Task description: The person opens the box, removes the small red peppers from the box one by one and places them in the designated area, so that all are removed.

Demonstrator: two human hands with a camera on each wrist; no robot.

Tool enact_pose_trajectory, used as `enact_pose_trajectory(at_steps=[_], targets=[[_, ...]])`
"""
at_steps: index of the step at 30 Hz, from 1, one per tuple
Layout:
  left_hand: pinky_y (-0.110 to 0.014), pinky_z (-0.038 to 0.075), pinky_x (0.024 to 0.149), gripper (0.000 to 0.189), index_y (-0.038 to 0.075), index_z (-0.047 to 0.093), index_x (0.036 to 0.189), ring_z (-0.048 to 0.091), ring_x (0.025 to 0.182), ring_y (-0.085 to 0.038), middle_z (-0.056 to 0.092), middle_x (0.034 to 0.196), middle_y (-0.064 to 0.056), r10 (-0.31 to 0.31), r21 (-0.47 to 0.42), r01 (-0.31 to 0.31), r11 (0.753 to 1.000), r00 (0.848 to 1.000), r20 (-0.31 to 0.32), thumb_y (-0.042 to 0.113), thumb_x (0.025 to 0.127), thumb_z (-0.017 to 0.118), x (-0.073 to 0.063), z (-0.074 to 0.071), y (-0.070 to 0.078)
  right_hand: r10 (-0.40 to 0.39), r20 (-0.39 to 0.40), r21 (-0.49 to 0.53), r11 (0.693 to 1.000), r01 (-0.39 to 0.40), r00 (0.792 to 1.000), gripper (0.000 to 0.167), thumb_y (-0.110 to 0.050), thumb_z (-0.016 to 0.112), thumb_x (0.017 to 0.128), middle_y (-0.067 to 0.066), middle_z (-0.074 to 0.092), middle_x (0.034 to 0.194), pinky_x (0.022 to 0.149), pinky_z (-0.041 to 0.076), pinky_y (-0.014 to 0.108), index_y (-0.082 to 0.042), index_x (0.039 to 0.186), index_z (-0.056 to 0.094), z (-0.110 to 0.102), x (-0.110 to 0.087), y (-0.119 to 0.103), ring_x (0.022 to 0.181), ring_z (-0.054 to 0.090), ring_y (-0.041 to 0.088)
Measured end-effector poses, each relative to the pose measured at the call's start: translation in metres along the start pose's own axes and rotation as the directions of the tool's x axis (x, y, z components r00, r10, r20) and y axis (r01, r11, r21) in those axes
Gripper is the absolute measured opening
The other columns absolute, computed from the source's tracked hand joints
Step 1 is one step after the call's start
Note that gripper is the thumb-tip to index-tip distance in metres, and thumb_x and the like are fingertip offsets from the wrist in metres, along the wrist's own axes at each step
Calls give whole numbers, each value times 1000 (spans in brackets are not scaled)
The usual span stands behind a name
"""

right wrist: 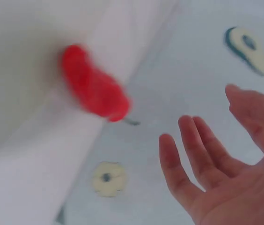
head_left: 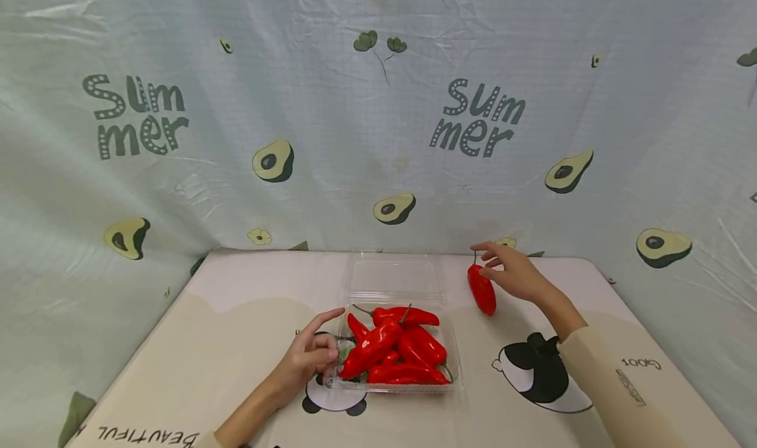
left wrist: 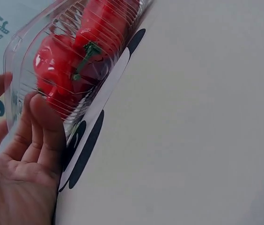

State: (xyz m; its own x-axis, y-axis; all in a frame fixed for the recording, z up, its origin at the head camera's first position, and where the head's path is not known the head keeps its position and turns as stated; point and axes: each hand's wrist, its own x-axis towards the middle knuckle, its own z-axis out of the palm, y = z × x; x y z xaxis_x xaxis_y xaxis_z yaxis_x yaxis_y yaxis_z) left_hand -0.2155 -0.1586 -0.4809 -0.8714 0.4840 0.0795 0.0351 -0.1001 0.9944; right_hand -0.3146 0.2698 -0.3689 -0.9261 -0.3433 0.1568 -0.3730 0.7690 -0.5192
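Note:
A clear plastic clamshell box (head_left: 452,343) holds several red chili peppers (head_left: 378,349), its lid (head_left: 396,277) folded back. My left hand (head_left: 301,356) is at the box's left side, fingertips against the ribbed wall and rim. In the left wrist view, the peppers (left wrist: 52,61) show through this wall. Right of the box is a single red pepper (head_left: 481,291), stem toward the back. My right hand (head_left: 511,270) is beside its stem end with spread fingers. In the right wrist view, the pepper (right wrist: 94,86) is blurred and apart from the fingers (right wrist: 169,154).
The table (head_left: 248,330) has a pale printed cover with cartoon shapes and lettering. Behind it and along both sides hangs a light curtain (head_left: 331,119) printed with avocados and words, close to the table's back edge.

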Motion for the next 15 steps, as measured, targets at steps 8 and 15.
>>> enact_pose_trajectory(at_steps=[8,15], targets=[[-23,54,64,75,4,25,161,56,69,-5,61,85,5,44,93,-43,995,999,-5,13,92,56,2,-2,-1,-154,83,-43,987,157,985,45,-12,68,97,16,65,133,92,59,51,-11,141,59,4,-6,-47,115,65,33],[-22,53,63,74,-4,27,158,56,68,-5,61,83,5,111,93,-111,990,994,-1,8,91,57,3,-4,0,-253,150,-69,962,265,956,47,-16,73,96,6,64,134,91,60,47,-19,141,60,22,-11,-85,114,65,25]])
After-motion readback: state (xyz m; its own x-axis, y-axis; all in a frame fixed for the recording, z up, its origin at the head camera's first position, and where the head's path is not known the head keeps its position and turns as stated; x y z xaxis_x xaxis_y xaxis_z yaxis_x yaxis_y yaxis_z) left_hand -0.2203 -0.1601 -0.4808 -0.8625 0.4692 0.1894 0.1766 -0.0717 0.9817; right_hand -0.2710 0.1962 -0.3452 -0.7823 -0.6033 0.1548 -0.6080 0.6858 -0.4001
